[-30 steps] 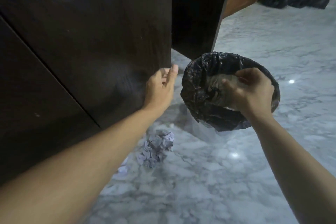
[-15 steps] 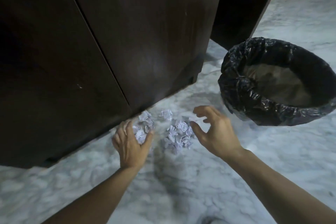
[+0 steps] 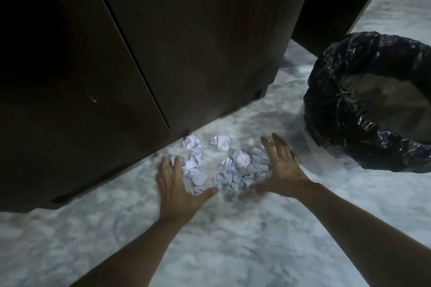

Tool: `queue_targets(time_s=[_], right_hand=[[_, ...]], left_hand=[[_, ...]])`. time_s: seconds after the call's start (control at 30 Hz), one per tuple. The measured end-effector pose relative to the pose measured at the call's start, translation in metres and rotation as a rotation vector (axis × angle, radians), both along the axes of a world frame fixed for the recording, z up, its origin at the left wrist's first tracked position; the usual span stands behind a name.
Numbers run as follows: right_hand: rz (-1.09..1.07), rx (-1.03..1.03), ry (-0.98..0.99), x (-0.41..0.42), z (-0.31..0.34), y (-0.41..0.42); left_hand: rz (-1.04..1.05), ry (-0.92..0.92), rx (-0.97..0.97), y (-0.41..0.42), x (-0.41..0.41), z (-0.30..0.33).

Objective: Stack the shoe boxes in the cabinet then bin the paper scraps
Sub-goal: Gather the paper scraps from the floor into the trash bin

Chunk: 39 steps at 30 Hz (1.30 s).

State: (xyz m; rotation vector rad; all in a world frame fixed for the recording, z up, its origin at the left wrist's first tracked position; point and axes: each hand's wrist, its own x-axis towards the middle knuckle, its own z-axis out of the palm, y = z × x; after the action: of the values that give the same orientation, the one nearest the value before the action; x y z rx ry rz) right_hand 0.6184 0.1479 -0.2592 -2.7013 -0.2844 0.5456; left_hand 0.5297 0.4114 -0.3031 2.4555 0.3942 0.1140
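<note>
From the head camera, crumpled paper scraps (image 3: 224,165) lie in a loose heap on the marble floor (image 3: 233,240), just in front of the dark wooden cabinet (image 3: 163,42), whose doors are closed. The left hand (image 3: 177,184) lies at the heap's left edge, fingers spread and straight, thumb reaching under the papers. The right hand (image 3: 279,170) flanks the heap's right side, fingers splayed and blurred, gripping nothing. The bin (image 3: 349,105), lined with a black bag, stands to the right, near the right hand.
</note>
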Motion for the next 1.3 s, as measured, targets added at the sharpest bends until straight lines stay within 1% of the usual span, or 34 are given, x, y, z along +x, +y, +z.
queue_targets(time_s=[0.1, 0.17, 0.23, 0.3, 0.5, 0.6, 0.77, 0.87, 1.07, 1.17, 1.3], right_hand=[[0.102, -0.021, 0.022, 0.011, -0.007, -0.001], [0.177, -0.012, 0.005, 0.014, -0.01, 0.001], [0.251, -0.004, -0.047, 0.014, -0.013, 0.004], [0.285, 0.007, -0.106, 0.013, -0.017, 0.007], [0.222, 0.048, -0.14, -0.005, -0.019, 0.013], [0.167, 0.093, -0.134, -0.015, -0.017, 0.016], [0.078, 0.112, -0.104, -0.024, -0.012, 0.016], [0.038, 0.154, -0.108, -0.028, -0.005, 0.012], [0.038, 0.282, -0.267, -0.035, 0.024, 0.011], [0.052, 0.352, -0.412, -0.037, 0.051, 0.013], [0.006, 0.466, -0.546, -0.043, 0.101, 0.013]], left_hand=[[-0.095, -0.021, 0.018, -0.005, 0.012, 0.0], [-0.163, -0.031, 0.071, -0.006, 0.02, -0.003], [-0.221, -0.053, 0.106, -0.007, 0.024, -0.007], [-0.259, -0.08, 0.093, -0.01, 0.025, -0.012], [-0.243, -0.143, 0.064, -0.023, 0.025, -0.01], [-0.253, -0.142, 0.073, -0.03, 0.021, -0.007], [-0.26, -0.107, 0.09, -0.03, 0.018, -0.013], [-0.256, -0.149, 0.075, -0.03, 0.016, -0.003], [-0.271, -0.228, 0.044, -0.038, 0.021, 0.032], [-0.263, -0.321, 0.019, -0.049, 0.033, 0.059], [-0.23, -0.464, -0.087, -0.071, 0.051, 0.103]])
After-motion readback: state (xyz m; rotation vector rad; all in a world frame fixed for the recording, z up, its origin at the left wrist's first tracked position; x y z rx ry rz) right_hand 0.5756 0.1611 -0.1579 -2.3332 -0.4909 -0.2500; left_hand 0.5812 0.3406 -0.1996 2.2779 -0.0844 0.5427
